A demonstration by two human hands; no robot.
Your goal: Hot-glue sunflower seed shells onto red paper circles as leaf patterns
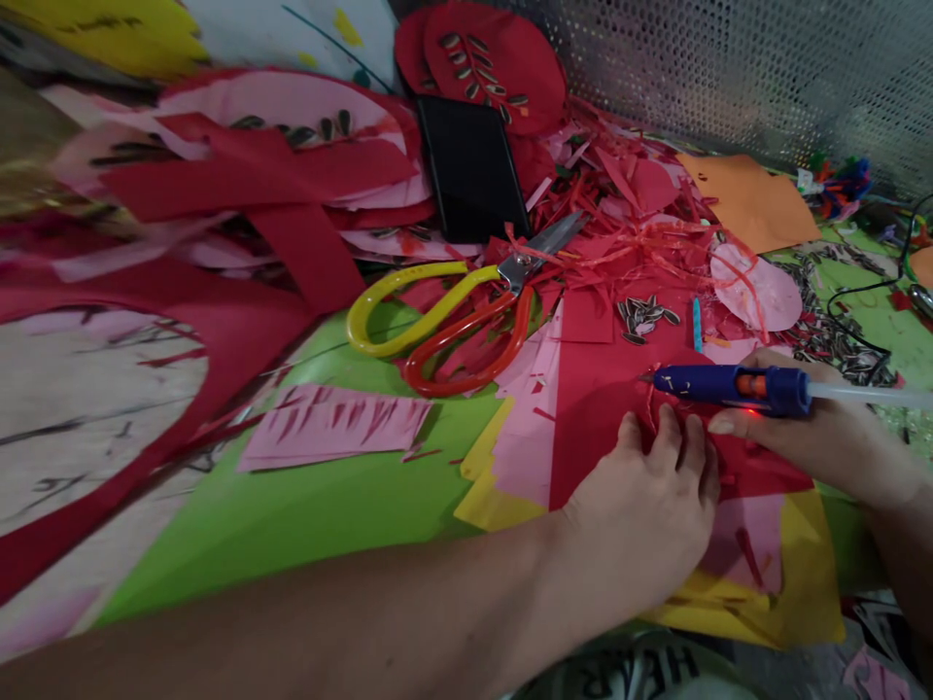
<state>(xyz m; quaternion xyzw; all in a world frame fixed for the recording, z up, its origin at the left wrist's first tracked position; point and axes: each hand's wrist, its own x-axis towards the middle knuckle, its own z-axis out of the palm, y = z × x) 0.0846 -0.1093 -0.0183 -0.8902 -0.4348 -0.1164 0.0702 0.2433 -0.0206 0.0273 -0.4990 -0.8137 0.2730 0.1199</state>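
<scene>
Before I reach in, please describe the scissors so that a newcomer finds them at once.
Find the black phone in the upper middle of the picture. Just below its lower right corner, the scissors lie among paper scraps, metal blades pointing to the upper right. Their two big handle loops, one yellow and one orange-red, set them apart.

- phone (473,170): just behind the scissors (517,264)
- seeded discs (502,68): behind the scissors, beyond the phone
- paper scraps (619,180): behind and right of the scissors
- small seed pile (642,316): right of the scissors, on stacked sheets (590,418)
- glue gun (700,385): right of the scissors, before the seed pile
- paper strip (339,428): before and left of the scissors
</scene>
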